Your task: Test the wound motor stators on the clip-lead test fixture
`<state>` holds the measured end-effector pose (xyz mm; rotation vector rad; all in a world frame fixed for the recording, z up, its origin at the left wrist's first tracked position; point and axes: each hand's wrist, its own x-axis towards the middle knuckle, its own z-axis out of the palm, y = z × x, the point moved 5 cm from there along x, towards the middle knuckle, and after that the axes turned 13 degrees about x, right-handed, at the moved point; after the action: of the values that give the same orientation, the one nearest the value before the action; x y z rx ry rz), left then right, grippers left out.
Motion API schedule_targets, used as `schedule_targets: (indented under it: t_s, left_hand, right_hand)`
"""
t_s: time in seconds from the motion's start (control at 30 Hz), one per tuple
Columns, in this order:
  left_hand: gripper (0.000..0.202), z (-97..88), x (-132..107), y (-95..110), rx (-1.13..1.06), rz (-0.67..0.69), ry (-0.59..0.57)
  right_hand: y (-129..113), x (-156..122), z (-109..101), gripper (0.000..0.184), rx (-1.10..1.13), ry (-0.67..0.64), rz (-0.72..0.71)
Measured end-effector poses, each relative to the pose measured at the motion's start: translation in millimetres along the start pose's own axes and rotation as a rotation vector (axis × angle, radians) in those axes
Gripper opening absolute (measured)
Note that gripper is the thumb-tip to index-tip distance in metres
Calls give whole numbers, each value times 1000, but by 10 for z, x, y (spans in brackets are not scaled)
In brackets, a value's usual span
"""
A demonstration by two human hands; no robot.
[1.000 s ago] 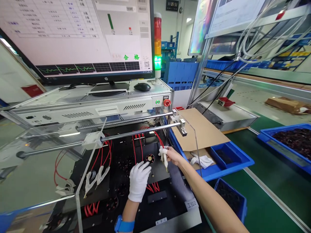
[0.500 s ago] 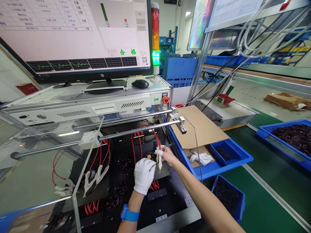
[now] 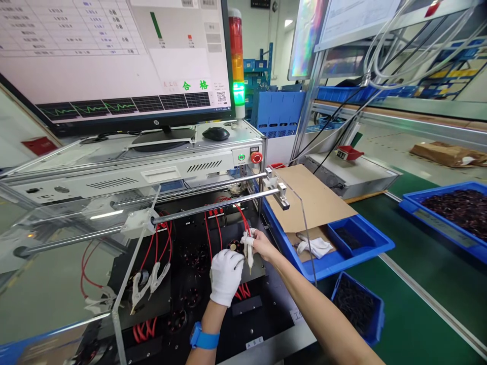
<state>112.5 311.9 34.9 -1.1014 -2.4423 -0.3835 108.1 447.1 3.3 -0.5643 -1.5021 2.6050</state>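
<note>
White red-wired clips (image 3: pixel 249 257) in the right hand (image 3: pixel 262 245)

Left grip (image 3: pixel 227 277) beside right grip (image 3: pixel 260 244)

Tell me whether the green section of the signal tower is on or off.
On: the green section glows, far brighter than the orange section and red section above it.

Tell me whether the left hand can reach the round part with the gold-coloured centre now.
Probably yes: the gloved left hand is right beside the round part and nothing visible blocks it, though white clips in the right hand crowd its other side.
</note>
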Motion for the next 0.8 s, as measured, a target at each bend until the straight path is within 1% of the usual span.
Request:
schedule_targets:
  t_s: [0.23, 0.3, 0.37, 0.4, 0.5, 0.57, 0.7, 0.8]
  left_hand:
    - [13, 33, 9, -26, -47, -11, -18]
    - [12, 38, 4, -43, -73, -30, -2]
    - [11, 40, -7, -67, -105, -62, 39]
    - [11, 43, -14, -80, -121, -78, 59]
    - [9, 67, -35, -112, -160, -116, 88]
    - [8, 84, -46, -123, -170, -122, 89]
    - [8, 100, -52, -135, -160, -125, 84]
    - [9, 112, -35, -133, -160, -128, 77]
  right_hand:
    - [-10, 3, 8, 45, 7, 20, -49]
    - [-10, 0, -36, 47, 34, 13, -45]
    - [-5, 4, -125, 48, 85, 27, -36]
    - [2, 10, -188, 48, 108, 59, -31]
    - [36, 38, -387, 40, 124, 222, -43]
    - [61, 61, -457, 35, 106, 304, -75]
    - [97, 120, -448, 31, 68, 354, -157]
    - [108, 164, -457, 30, -14, 399, -195]
